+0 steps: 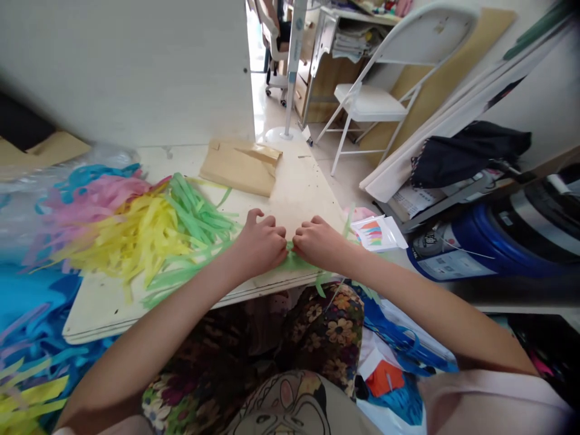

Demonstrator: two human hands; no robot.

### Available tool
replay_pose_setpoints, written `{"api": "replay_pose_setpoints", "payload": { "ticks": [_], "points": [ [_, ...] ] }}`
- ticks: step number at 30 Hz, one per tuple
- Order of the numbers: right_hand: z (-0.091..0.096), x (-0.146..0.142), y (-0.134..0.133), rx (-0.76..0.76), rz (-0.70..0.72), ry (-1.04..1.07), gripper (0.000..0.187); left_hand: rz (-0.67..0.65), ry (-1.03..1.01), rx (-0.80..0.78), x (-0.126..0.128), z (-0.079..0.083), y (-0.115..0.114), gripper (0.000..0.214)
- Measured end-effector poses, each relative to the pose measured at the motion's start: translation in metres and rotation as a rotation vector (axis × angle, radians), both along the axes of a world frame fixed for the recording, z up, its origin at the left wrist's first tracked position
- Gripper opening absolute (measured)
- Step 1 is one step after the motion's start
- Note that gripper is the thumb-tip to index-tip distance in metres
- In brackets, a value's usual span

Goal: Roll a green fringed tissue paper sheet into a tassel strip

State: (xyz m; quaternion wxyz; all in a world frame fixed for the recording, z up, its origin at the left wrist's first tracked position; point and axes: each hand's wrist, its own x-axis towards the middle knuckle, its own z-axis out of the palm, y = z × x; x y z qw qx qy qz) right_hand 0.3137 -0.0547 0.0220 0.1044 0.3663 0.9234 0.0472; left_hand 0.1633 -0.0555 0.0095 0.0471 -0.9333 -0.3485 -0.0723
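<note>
Both my hands are close together near the table's front edge, fingers curled on light green paper strips [296, 261]. My left hand [264, 243] grips one part of them, and my right hand [319, 241] grips just beside it, a small gap between the two. Green ends hang over the edge below my right hand, while more strips run out left under my left forearm. Bunches of green fringe [199, 208], yellow fringe [140, 235] and pink fringe [106, 196] lie on the table to the left. What exactly my fingertips pinch is hidden.
A brown paper envelope [242, 168] lies behind my hands on the white table [308, 181]. Right of it sits a packet with a colourful picture [375, 233]. A blue barrel [480, 235] and a white folding chair [376, 103] stand farther right. Blue strips [40, 338] are at lower left.
</note>
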Motion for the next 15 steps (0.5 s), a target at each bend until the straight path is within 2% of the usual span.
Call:
{"api": "replay_pose_setpoints", "payload": {
  "ticks": [6,15],
  "points": [
    [-0.006,0.0,-0.005,0.036,-0.087,0.059,0.019,0.038,-0.025,0.013,0.002,-0.005,-0.001,0.023],
    [-0.01,0.016,-0.021,0.088,-0.051,0.099,0.03,0.025,-0.029,0.016,-0.015,-0.01,-0.013,0.023]
  ]
}}
